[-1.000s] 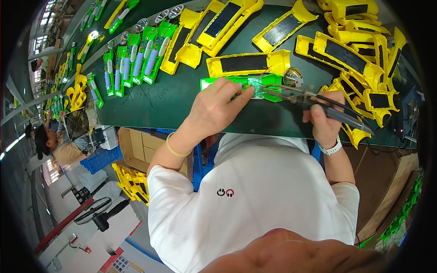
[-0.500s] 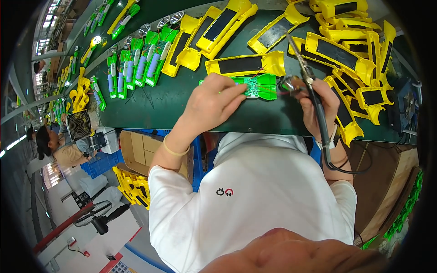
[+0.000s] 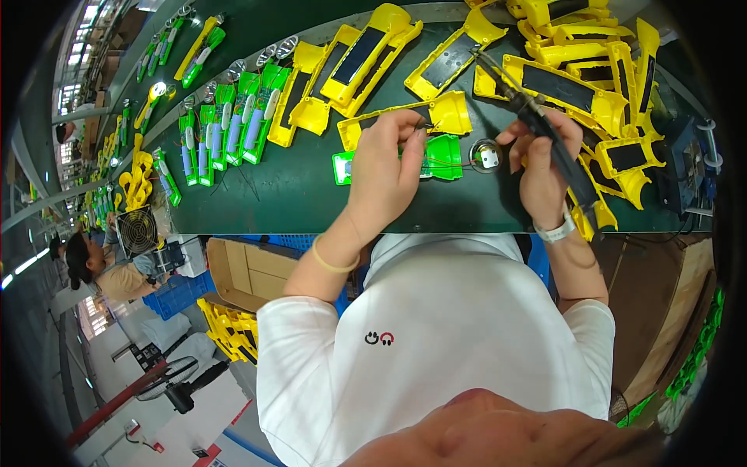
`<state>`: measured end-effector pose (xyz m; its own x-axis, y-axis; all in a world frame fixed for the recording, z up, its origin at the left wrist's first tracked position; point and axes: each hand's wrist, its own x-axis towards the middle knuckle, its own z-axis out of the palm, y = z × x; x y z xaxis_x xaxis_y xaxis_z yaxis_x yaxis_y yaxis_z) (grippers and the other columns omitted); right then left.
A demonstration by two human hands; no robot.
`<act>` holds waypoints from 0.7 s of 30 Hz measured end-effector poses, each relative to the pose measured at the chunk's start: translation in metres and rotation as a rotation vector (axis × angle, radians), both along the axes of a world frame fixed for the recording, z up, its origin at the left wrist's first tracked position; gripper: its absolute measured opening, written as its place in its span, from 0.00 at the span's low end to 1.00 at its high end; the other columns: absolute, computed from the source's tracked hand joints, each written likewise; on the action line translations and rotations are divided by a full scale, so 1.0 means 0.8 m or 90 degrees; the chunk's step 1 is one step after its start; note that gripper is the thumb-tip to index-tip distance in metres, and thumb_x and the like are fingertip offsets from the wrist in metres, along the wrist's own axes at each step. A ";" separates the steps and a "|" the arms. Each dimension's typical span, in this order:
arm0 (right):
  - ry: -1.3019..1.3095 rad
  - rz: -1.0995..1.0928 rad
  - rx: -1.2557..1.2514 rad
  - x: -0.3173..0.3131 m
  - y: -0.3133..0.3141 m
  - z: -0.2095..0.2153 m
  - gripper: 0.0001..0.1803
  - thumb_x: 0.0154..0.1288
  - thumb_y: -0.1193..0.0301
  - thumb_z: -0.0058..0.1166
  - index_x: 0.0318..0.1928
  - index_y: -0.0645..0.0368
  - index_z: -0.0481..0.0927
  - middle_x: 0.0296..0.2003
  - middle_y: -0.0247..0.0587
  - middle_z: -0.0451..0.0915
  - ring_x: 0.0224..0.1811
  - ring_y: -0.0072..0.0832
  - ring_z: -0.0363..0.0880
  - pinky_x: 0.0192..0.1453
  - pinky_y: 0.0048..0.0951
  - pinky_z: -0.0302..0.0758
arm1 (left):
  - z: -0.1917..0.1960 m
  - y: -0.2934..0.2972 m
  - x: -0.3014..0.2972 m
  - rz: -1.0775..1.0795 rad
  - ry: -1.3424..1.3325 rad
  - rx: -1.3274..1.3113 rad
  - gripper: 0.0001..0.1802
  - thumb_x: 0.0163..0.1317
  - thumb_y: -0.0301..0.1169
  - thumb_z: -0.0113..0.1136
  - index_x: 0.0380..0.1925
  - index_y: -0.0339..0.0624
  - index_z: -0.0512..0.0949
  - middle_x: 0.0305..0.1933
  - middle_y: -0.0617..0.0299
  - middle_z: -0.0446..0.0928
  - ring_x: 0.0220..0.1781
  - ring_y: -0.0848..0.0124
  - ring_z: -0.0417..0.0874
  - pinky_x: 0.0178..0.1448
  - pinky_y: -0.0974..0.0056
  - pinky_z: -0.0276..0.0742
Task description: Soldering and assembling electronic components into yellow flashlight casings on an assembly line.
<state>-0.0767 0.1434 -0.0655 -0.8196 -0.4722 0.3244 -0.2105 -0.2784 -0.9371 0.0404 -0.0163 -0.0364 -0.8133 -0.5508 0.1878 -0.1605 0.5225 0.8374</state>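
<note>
A green flashlight housing (image 3: 445, 158) with a circuit board lies before me, partly hidden by my left hand (image 3: 389, 167). That hand is closed, its thumb and fingertips pinching a thin wire at the end of a yellow shell (image 3: 454, 114) with a dark panel, just beyond the housing. Thin wires lead from the green housing to a round lamp head (image 3: 487, 156), which rests on the table by my right fingers. My right hand (image 3: 547, 152) grips a soldering iron (image 3: 537, 121); its tip points away from me, over the yellow shells.
More yellow shells (image 3: 560, 86) are piled at the right and back. Green housings with batteries and lamp heads (image 3: 253, 128) stand in a row at left. A blue box-like device (image 3: 685, 175) is at the right edge. A co-worker (image 3: 117, 268) sits at far left beside a fan (image 3: 137, 230).
My left hand has moved from the green housing to the yellow shell's wire. My right fingers have let go of the lamp head, which now lies on the table; the iron stays in hand.
</note>
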 end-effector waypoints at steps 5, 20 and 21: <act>-0.222 0.014 -0.059 -0.027 0.007 0.021 0.18 0.71 0.57 0.40 0.52 0.55 0.62 0.31 0.40 0.74 0.23 0.18 0.69 0.24 0.15 0.65 | -0.020 -0.003 -0.001 -0.059 -0.006 -0.339 0.07 0.50 0.24 0.63 0.31 0.40 0.77 0.21 0.60 0.70 0.26 0.63 0.72 0.35 0.63 0.69; -0.113 0.097 0.083 0.015 0.028 0.004 0.13 0.62 0.71 0.55 0.38 0.59 0.63 0.24 0.34 0.70 0.17 0.17 0.66 0.20 0.17 0.64 | -0.010 -0.056 0.006 -0.269 -0.043 -0.271 0.04 0.48 0.27 0.61 0.27 0.45 0.78 0.26 0.61 0.76 0.31 0.61 0.77 0.34 0.61 0.74; -0.105 0.093 0.109 0.015 0.029 0.003 0.13 0.60 0.72 0.56 0.37 0.60 0.65 0.24 0.34 0.72 0.19 0.15 0.66 0.24 0.17 0.65 | -0.009 -0.056 0.005 -0.266 -0.044 -0.271 0.04 0.48 0.27 0.61 0.27 0.45 0.78 0.26 0.61 0.76 0.31 0.61 0.77 0.34 0.61 0.74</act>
